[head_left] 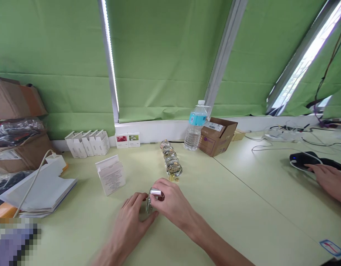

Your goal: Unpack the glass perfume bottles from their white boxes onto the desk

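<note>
Small glass perfume bottle (pixel 149 205), held near the front of the pale green table (pixel 237 218), just short of a row of similar bottles (pixel 170 159). Right hand (pixel 172 202) is clenching its metal cap (pixel 156 192); left hand (pixel 130 223) is cupping the body. Likely stiff, slippery, fragile, fairly heavy; the cap offers the surest hold.

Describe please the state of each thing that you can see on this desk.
left hand: curled beside the capped glass piece
right hand: gripping the capped glass piece
row of glass pieces with gold parts: lying in a line, untouched
water bottle: upright, capped, partly full
white carton: upright, top open
green blind: lowered
another person's hand: resting on a black device
</note>
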Demonstrator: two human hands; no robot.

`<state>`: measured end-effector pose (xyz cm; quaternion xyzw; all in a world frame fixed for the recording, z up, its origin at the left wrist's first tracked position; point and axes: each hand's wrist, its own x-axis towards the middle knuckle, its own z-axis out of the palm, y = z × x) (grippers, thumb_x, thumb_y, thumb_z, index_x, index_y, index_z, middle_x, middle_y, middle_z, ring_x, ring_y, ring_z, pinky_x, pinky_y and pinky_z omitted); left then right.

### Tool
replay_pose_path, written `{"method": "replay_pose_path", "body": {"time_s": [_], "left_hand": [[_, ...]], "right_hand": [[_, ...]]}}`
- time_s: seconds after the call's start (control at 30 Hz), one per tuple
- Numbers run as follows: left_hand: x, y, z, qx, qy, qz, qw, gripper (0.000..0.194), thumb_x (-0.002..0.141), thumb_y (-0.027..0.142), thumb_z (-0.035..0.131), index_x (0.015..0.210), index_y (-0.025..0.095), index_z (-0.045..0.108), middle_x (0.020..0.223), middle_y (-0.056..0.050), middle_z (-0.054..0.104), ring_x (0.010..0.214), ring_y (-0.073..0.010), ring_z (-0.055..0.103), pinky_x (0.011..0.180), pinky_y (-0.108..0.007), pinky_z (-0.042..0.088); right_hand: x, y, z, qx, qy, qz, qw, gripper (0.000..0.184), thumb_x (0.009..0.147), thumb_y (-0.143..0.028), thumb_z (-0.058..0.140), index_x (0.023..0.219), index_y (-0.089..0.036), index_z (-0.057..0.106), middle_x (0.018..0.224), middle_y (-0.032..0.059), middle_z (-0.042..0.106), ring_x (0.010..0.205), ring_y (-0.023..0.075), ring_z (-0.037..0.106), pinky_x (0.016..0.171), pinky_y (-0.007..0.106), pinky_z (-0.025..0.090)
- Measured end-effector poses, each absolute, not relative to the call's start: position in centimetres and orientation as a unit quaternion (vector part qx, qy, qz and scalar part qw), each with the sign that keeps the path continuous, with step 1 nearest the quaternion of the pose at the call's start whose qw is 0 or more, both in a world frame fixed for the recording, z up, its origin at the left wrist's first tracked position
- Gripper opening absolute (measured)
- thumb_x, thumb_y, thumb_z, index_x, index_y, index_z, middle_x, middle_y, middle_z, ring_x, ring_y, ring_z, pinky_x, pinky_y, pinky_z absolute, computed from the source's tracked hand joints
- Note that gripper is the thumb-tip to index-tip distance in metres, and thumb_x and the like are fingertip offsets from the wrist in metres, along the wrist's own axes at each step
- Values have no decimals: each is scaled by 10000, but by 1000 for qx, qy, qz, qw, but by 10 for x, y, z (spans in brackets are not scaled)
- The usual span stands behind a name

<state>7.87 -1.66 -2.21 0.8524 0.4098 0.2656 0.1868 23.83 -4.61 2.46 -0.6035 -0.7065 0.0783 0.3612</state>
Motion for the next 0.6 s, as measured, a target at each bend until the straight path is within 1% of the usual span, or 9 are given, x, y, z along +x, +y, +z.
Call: {"method": "replay_pose_path", "body": {"time_s": [0.07, 0.17, 0.27, 0.47, 0.6], "left_hand": [[78, -16, -20, 849, 411, 271, 192, 206, 850, 327, 540, 1048, 271, 555, 963, -16, 647, 885, -192, 630, 759, -308, 489], [76, -15, -17, 846, 409, 280, 194, 186, 862, 282, 503, 1036, 272, 567, 916, -6, 652, 874, -179, 628, 717, -275, 480], [75, -14, -16, 841, 414, 286, 197, 192, 862, 284, 498, 1035, 272, 580, 906, -4, 654, 862, -172, 626, 684, -257, 477], [74, -13, -18, 838, 415, 286, 208, 213, 875, 307, 481, 1061, 267, 576, 904, -14, 645, 845, -177, 618, 707, -279, 480], [72, -10, -21, 832, 417, 293, 219, 224, 874, 316, 480, 1071, 264, 573, 895, -15, 640, 804, -171, 607, 720, -291, 480]], "right_hand": [[239, -46, 25, -604, -703, 80, 367, 110, 780, -130, 549, 734, -195, 625, 781, 5, 572, 637, 110, 532, 617, 231, 422], [239, -45, 24, -609, -697, 84, 368, 115, 789, -142, 551, 752, -201, 643, 762, 3, 571, 644, 115, 532, 623, 234, 424], [239, -44, 23, -609, -696, 86, 369, 97, 785, -142, 555, 766, -197, 633, 755, -1, 584, 648, 118, 531, 610, 232, 417], [241, -44, 25, -600, -699, 82, 380, 93, 785, -134, 551, 765, -195, 618, 737, -4, 590, 648, 119, 539, 625, 233, 421], [242, -44, 27, -595, -699, 95, 385, 104, 776, -128, 549, 797, -194, 626, 770, 1, 605, 646, 117, 547, 614, 226, 423]]}}
